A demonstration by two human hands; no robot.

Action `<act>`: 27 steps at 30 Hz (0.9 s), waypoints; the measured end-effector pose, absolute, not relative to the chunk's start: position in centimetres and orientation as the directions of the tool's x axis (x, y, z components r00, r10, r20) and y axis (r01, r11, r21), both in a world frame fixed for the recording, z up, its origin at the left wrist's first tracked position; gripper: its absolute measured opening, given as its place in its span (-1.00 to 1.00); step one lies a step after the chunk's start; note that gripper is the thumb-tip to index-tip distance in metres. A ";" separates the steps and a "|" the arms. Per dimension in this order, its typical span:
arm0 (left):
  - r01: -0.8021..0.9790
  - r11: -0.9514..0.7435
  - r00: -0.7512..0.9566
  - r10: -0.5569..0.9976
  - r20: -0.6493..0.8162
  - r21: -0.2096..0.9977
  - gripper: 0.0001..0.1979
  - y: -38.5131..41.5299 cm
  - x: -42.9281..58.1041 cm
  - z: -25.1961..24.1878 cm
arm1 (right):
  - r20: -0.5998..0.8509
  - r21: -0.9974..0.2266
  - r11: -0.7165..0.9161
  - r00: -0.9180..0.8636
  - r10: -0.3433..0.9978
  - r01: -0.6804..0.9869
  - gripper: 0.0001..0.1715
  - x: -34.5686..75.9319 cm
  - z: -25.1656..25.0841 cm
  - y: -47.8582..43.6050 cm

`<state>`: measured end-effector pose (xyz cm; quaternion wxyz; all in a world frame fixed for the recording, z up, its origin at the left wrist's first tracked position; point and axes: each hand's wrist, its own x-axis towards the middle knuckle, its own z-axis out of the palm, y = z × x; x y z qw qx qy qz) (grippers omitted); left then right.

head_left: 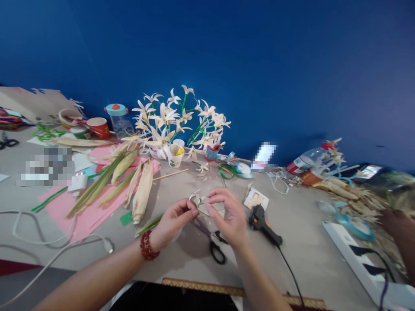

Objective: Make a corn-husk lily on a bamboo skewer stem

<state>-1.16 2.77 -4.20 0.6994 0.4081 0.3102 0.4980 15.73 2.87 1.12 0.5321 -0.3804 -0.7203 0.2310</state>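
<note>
My left hand (177, 219), a red bead bracelet at its wrist, pinches a small pale ring (194, 199) that looks like a roll of tape. Close beside it, my right hand (229, 216) has thumb and forefinger together on a small whitish piece (204, 200), too small to name. Below my hands lie black-handled scissors (218, 254), their blades partly hidden. A black glue gun (264, 224) rests right of my right hand, by a white card (256, 198). Dried corn husks (142, 190) lie left of my left hand.
Husk flowers (164, 114) on green stems stand in cups (176, 156) against the blue wall. Pink paper (68, 209) and white cables (61, 259) spread left. At right are a plastic bottle (303, 162), a power strip (350, 259) and another person's hand (394, 224).
</note>
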 end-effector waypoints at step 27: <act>-0.459 0.187 0.320 0.947 -0.035 0.868 -0.76 2.6 -1.1 -4.1 | 0.635 -0.618 0.634 -0.179 0.751 0.465 -0.90 15.3 1.1 3.2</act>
